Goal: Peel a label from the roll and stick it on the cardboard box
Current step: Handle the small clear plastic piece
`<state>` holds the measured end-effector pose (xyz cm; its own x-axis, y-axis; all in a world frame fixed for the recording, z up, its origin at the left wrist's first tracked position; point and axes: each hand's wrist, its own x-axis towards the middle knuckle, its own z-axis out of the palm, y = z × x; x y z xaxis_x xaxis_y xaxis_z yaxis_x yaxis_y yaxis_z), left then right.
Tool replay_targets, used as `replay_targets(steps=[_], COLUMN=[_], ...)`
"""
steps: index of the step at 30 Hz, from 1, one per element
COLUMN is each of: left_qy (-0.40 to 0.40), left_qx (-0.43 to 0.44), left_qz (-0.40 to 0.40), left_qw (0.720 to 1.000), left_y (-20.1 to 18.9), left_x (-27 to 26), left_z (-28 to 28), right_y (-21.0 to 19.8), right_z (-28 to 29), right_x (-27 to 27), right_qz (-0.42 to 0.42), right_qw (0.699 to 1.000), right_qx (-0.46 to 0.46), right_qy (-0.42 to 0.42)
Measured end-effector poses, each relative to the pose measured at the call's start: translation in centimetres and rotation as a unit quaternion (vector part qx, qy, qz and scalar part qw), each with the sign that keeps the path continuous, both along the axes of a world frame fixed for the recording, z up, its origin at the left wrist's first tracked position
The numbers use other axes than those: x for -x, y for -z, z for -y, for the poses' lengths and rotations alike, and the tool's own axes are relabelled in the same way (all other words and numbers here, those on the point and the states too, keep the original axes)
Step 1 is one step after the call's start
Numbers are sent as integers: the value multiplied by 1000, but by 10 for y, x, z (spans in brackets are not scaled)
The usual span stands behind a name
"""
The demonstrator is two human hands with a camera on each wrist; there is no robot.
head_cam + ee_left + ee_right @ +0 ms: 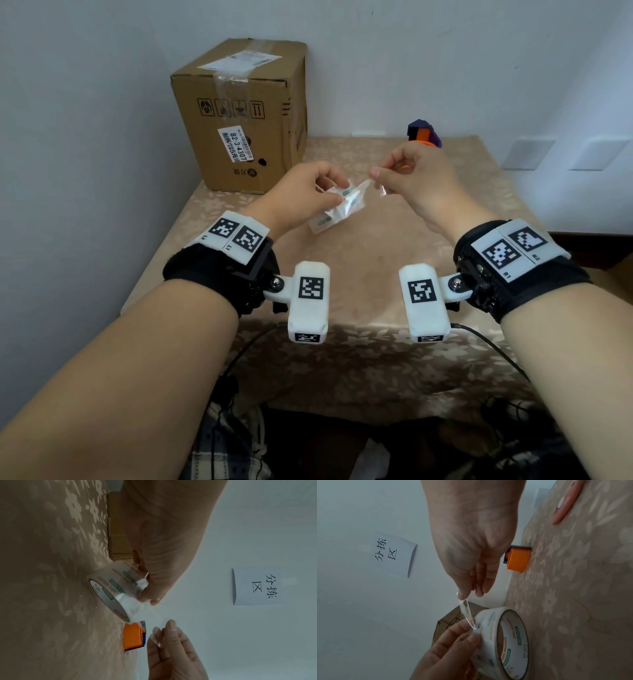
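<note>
The counter (covered in a tan flowered cloth) carries the cardboard box at its far left corner, against the wall. Near the far edge sits an orange and purple dispenser. Above the counter's middle the left hand curls its grip round the clear roll, well short of the box. The right hand pinches the peeled clear strip, which is drawn taut from the roll.

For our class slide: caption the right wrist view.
Right hand pinches clear strip pulled from tape roll held by left hand.
</note>
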<state>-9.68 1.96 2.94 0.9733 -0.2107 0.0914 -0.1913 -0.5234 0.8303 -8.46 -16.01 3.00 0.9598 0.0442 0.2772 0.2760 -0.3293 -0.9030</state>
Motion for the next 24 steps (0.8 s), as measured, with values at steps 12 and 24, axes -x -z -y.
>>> replay_targets(steps=[12,24], left_qy=[-4,-2], left_qx=[-3,-8], left_qz=[-3,0], left_qw=[1000,1000], left_y=[0,-2], left_x=[-1,0], left_z=[-1,-2], right_y=[-5,-15], right_z=[-2,-7], right_x=[3,8], right_qz=[52,73], right_qw=[991,968], right_qx=[117,238], right_qy=[-39,-33])
